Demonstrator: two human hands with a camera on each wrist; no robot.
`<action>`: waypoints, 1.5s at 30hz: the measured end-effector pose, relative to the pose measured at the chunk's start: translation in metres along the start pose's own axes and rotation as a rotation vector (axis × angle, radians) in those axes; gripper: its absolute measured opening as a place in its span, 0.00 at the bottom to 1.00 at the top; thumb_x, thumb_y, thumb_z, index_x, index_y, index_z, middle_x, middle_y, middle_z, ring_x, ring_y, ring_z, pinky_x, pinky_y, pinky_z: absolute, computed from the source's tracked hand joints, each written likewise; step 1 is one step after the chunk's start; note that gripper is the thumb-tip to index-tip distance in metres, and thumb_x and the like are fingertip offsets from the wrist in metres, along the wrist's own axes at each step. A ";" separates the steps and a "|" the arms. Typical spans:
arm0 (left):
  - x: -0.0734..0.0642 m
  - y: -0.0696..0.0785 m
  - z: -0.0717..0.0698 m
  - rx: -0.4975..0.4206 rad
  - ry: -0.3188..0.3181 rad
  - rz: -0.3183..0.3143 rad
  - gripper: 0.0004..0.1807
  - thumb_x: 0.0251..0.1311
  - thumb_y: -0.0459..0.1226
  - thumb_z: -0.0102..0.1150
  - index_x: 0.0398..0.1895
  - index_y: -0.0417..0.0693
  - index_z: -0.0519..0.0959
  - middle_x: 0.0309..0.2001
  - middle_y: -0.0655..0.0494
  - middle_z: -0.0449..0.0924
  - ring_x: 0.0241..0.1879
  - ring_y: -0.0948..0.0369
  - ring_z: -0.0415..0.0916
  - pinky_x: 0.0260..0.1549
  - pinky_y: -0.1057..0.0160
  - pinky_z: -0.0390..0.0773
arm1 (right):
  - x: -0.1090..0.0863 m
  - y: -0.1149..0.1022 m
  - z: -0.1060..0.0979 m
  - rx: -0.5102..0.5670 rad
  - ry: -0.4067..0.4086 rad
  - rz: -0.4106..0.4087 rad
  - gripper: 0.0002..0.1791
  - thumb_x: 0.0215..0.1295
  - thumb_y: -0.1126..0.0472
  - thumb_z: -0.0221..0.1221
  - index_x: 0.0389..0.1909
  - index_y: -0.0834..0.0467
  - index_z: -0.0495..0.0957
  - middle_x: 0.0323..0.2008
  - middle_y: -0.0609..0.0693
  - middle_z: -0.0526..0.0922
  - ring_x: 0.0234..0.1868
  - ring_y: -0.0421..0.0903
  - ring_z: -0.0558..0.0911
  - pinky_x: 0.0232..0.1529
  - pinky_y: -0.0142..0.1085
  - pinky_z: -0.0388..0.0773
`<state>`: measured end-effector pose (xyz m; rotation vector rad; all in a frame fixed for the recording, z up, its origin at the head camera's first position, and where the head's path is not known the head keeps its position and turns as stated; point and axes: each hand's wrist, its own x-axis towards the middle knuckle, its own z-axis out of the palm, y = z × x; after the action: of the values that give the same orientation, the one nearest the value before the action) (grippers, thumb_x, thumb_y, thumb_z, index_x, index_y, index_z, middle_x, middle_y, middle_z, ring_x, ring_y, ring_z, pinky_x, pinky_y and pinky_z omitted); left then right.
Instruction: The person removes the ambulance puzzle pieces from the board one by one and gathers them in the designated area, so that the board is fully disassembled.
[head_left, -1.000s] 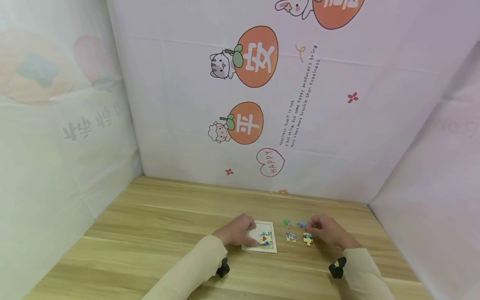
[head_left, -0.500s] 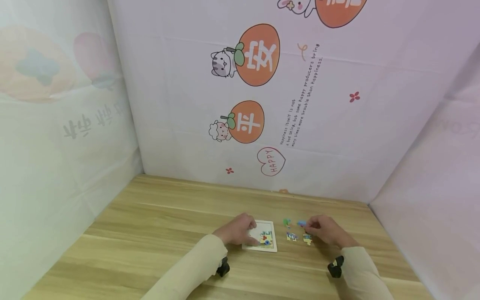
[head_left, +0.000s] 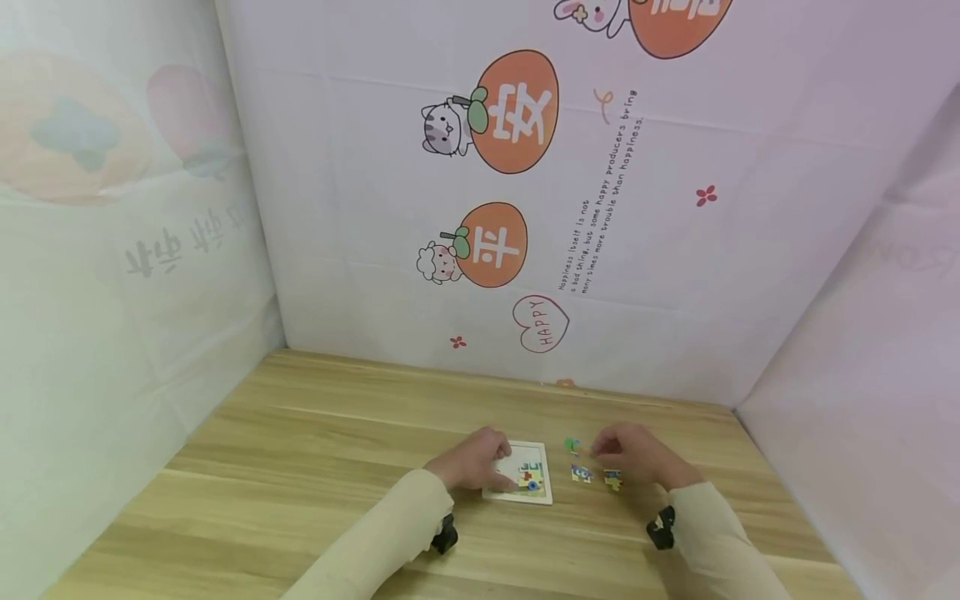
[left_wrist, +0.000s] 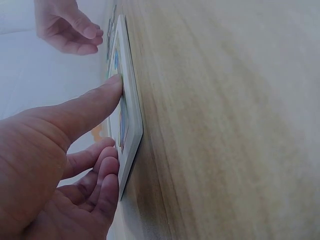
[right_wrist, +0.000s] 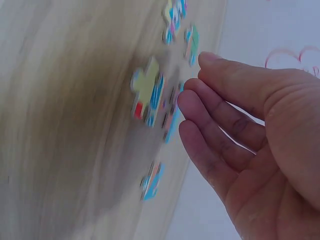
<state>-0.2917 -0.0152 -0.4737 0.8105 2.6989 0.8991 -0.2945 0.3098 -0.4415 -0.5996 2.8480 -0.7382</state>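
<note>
A white puzzle tray (head_left: 545,450) lies flat, with several joined pieces (head_left: 530,478) in its near right part. My left hand (head_left: 471,460) rests at its left side. In the left wrist view the straight thumb (left_wrist: 95,107) touches the tray's face, and the bent fingertips lie against it. My right hand (head_left: 637,454) hovers over loose puzzle pieces right of the tray. No piece shows between its loosely bent fingers. Near it in the right wrist view lie a yellow piece (right_wrist: 146,90), a blue and pink piece (right_wrist: 173,114) and a green piece (right_wrist: 192,45).
A blue-purple piece (head_left: 581,473) lies between tray and right hand. Another small piece (right_wrist: 152,181) lies apart in the right wrist view. White printed cloth (head_left: 375,250) walls in the wooden table (head_left: 337,467) at back and sides.
My right hand has shifted left, from beside the blue piece to over it, covering it in the head view. The left hand and tray hold still.
</note>
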 end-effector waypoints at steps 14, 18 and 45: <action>0.002 0.002 0.000 -0.012 0.003 -0.006 0.29 0.58 0.45 0.79 0.58 0.41 0.80 0.51 0.54 0.79 0.50 0.62 0.76 0.56 0.62 0.81 | 0.030 -0.057 0.022 -0.031 -0.093 -0.242 0.09 0.65 0.68 0.70 0.45 0.64 0.86 0.39 0.53 0.90 0.39 0.40 0.84 0.41 0.32 0.84; 0.003 0.001 0.000 -0.014 -0.006 -0.007 0.29 0.58 0.46 0.79 0.58 0.41 0.80 0.52 0.54 0.79 0.50 0.62 0.76 0.56 0.63 0.81 | 0.033 -0.068 0.028 -0.057 -0.114 -0.273 0.11 0.64 0.70 0.69 0.47 0.66 0.86 0.44 0.56 0.90 0.41 0.43 0.86 0.43 0.34 0.86; 0.010 0.014 0.001 0.067 -0.016 0.011 0.27 0.57 0.45 0.80 0.55 0.41 0.82 0.51 0.54 0.81 0.49 0.63 0.76 0.54 0.64 0.81 | 0.033 -0.068 0.047 -0.144 -0.076 -0.278 0.13 0.61 0.70 0.72 0.47 0.61 0.86 0.48 0.55 0.90 0.48 0.51 0.89 0.51 0.43 0.89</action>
<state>-0.2935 0.0001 -0.4663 0.8436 2.7262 0.8051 -0.2904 0.2216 -0.4501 -1.0370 2.7961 -0.5348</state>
